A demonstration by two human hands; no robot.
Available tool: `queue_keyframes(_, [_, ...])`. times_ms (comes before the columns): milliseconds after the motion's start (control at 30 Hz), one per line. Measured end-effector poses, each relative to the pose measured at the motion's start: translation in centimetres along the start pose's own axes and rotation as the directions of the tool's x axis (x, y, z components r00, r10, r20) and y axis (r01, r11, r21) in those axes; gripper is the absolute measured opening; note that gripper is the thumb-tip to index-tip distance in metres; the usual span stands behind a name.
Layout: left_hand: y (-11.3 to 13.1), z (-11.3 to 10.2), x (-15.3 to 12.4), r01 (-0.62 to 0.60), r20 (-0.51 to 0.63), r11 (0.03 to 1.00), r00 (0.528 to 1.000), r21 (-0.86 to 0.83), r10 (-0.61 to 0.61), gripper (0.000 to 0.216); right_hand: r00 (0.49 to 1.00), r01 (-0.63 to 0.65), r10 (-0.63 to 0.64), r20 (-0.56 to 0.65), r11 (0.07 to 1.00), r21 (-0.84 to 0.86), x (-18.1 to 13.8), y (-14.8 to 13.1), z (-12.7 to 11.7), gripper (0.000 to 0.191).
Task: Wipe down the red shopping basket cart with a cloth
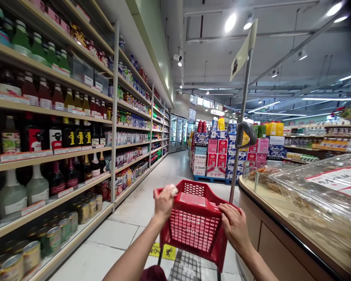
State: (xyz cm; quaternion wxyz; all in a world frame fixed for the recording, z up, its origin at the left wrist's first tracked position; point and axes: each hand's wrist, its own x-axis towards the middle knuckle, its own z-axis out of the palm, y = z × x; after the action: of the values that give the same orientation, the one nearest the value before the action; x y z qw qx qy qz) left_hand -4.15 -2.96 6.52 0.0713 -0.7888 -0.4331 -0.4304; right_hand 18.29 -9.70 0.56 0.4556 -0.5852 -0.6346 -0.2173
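Observation:
A red plastic shopping cart [193,230] with a perforated basket stands in front of me. My left hand [163,203] is closed over the left end of its handle [197,205]. A small white crumpled thing, perhaps a tissue, [173,190] shows at the fingers of that hand. On the right end of the handle, my right hand [234,222] rests with its fingers curled over the bar and its thumb underneath. A grey pole [242,101] with a sign on top rises behind the cart's right side. The inside of the basket is mostly hidden by its front wall.
Shelves [61,154] of bottles and cans line the left side. A rounded counter [263,203] with clear plastic covers [318,187] stands close on the right. Ahead, stacked drink boxes [216,156] sit on a blue pallet [200,178], with glass-door fridges [178,128] beyond. A yellow floor sticker [171,251] lies below.

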Motion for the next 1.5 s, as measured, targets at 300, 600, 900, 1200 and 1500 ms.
queue_keyframes(300, [-1.5,0.1,-0.7,-0.180,-0.085,0.984,0.980,-0.003,0.179,0.031,0.997,-0.066,0.067,0.033,0.997,-0.027,0.3,0.7,-1.2,0.035])
queue_keyframes(600, [-0.3,1.8,-0.6,-0.276,-0.085,0.961,0.958,0.006,0.275,0.027,0.999,-0.035,0.035,0.022,0.999,0.000,0.0,1.6,-1.4,0.035])
queue_keyframes(900, [3.0,2.5,-0.2,-0.309,-0.008,0.950,0.951,-0.045,0.309,0.027,0.999,-0.046,0.046,0.004,0.999,-0.016,0.1,1.6,-1.3,0.032])
queue_keyframes(1200, [2.0,1.1,1.5,-0.096,0.045,0.995,0.994,-0.037,0.097,0.028,0.999,0.017,-0.021,-0.045,0.997,-0.074,-0.2,1.9,-0.7,0.035])
queue_keyframes(1500, [5.8,2.6,1.4,-0.111,0.107,0.968,0.985,-0.227,0.138,0.033,0.998,0.059,-0.059,-0.007,0.997,0.042,1.2,0.3,-1.5,0.040])
